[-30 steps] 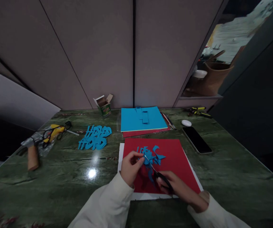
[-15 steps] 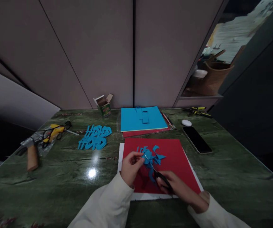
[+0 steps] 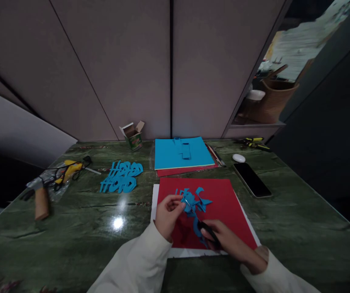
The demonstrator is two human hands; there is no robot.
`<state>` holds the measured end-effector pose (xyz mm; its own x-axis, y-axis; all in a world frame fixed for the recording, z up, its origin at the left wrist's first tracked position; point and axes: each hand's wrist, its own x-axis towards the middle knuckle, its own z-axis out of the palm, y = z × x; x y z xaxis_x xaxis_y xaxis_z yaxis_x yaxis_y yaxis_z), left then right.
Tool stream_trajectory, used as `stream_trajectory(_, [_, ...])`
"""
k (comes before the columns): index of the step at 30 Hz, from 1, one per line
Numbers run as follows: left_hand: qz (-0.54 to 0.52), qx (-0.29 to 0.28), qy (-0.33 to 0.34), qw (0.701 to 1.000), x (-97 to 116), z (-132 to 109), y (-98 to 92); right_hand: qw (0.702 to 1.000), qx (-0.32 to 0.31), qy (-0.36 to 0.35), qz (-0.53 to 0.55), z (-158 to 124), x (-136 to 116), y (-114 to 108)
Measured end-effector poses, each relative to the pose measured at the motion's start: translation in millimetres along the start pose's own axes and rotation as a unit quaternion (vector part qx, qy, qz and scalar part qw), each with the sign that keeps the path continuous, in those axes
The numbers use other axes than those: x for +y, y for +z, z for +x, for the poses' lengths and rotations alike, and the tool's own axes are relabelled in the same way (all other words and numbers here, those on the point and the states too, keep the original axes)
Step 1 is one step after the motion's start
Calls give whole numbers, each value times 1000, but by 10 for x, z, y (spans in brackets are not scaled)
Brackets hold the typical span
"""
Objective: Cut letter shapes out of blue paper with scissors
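My left hand (image 3: 169, 212) pinches a piece of blue paper (image 3: 188, 203) between thumb and fingers, above a red sheet (image 3: 217, 195). In my right hand (image 3: 219, 234) are black-handled scissors (image 3: 209, 232), their blades pointing up and left into the blue paper. A curved blue strip (image 3: 196, 228) hangs beside the blades. Several blue paper scraps (image 3: 204, 202) lie on the red sheet just beyond the hands. Where the blades meet the paper is small and hard to make out.
Blue cut-out letters (image 3: 122, 176) lie to the left. Farther back are a stack of blue sheets (image 3: 168, 152) and a small open box (image 3: 133, 137). A phone (image 3: 252, 180), white case (image 3: 238, 158) and pliers (image 3: 255, 144) sit right; a hammer (image 3: 41, 201) and yellow glue gun (image 3: 68, 170) left.
The curved blue strip by the scissors has dropped lower and shifted slightly right. Both hands stay almost in the same place.
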<state>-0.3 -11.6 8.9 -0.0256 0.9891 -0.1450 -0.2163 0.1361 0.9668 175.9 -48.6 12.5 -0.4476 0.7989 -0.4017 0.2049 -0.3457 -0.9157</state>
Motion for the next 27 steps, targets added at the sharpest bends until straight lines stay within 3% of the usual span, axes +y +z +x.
stream_trajectory(10, [61, 4, 25, 998, 58, -59, 38, 999, 28, 42, 14, -31, 29, 0])
stream_trajectory(27, [43, 8, 20, 999, 43, -65, 44, 997, 42, 54, 27, -39, -48, 52])
